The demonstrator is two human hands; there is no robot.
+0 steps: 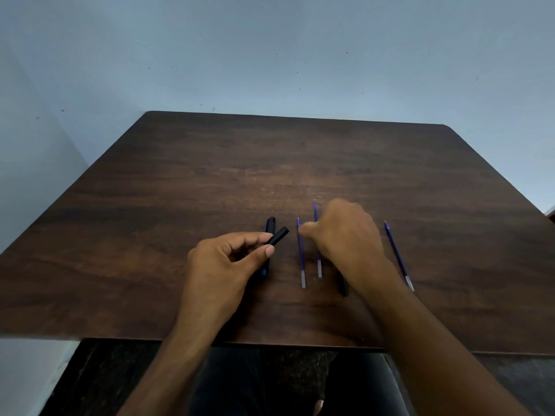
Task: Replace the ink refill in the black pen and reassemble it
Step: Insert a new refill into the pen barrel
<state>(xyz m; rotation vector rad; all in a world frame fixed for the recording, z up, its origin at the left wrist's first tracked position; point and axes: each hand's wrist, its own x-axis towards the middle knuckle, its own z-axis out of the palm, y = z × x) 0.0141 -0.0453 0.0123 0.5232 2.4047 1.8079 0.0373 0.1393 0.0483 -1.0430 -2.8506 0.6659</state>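
I see left hand (228, 259) at frame centre pinching a black pen part (278, 235); right hand (348, 232) curled over middle refill (319, 265), grip unclear.

The right hand (345, 235) covers the middle of one blue refill (319, 267) and most of a black pen piece (342, 285) — whether its fingers pinch anything can't be told. The table (450, 205) runs off the right edge.
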